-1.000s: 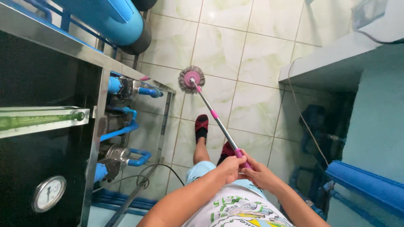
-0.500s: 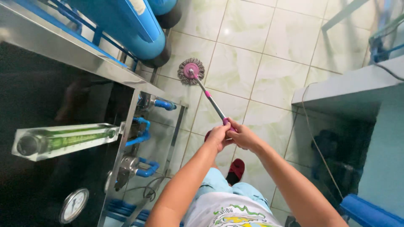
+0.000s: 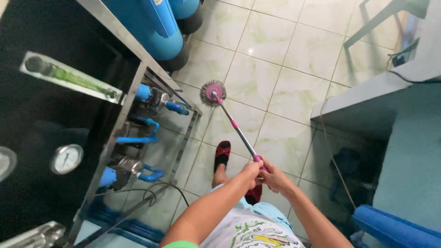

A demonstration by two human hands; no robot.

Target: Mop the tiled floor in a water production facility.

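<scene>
Since the earlier frame, you keep your left hand (image 3: pixel 251 169) and right hand (image 3: pixel 274 177) clenched on the metal-and-pink mop handle (image 3: pixel 236 130); its round pink mop head (image 3: pixel 213 93) rests on the pale tiled floor (image 3: pixel 294 55) beside the steel equipment frame (image 3: pixel 183 138). Mopping underway.

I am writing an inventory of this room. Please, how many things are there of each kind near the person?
Mop, held by left hand and right hand: 1
Red slippers: 2
Blue tanks: 2
Round gauge: 1
Total: 6
</scene>
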